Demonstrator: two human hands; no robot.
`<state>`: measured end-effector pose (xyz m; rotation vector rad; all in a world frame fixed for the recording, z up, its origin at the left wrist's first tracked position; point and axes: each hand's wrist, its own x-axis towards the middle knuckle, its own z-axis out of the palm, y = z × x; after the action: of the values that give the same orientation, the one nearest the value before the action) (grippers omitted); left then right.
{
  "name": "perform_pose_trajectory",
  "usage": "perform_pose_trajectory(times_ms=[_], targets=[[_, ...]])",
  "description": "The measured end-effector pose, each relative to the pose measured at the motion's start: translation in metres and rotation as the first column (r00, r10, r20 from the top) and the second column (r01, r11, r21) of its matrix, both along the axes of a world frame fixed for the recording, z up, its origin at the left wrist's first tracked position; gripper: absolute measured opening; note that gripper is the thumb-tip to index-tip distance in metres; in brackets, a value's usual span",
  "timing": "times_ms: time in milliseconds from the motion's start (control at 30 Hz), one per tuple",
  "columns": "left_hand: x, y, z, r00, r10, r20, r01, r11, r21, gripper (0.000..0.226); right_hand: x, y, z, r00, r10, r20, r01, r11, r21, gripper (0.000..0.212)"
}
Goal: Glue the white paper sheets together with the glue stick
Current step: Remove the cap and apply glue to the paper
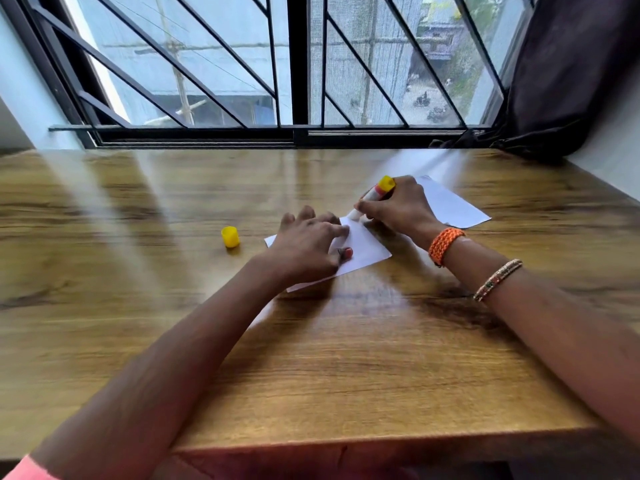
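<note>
— Here, what are the hands doing at the wooden worktop [173, 209]?
— The left hand [308, 244] lies spread flat, pinning a white paper sheet [363, 245] near the worktop's middle. The right hand [398, 206] grips the glue stick [372, 197], tip touching that sheet's far corner.
— And the rest?
— A second white sheet [450, 206] lies toward the right edge, partly under the right hand; the yellow cap [230, 236] stands left of the pinned sheet.

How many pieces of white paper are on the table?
2. One white paper lies under the left hand; the other white paper lies behind the right hand. More could be hidden underneath.
</note>
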<state>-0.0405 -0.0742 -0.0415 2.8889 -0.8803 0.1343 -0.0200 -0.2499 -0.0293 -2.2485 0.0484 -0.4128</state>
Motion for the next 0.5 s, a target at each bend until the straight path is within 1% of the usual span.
perform_pose_trajectory(times_ms=[100,300,500], targets=[[0.001,0.001,-0.002,1.000,0.009,-0.009,-0.009,1.000,-0.007,0.048,-0.003,-0.001,0.000,1.000,0.005,-0.010,-0.005,1.000,0.001,0.006],[0.000,0.000,-0.002,0.999,0.017,-0.031,-0.017,1.000,-0.019,0.047,-0.019,-0.009,0.000,0.999,0.020,-0.027,-0.020,1.000,-0.001,0.009],[-0.001,0.000,-0.001,0.998,0.030,-0.062,-0.032,0.999,-0.029,0.048,-0.037,-0.013,0.004,0.995,0.076,-0.060,-0.076,0.997,0.003,0.007]])
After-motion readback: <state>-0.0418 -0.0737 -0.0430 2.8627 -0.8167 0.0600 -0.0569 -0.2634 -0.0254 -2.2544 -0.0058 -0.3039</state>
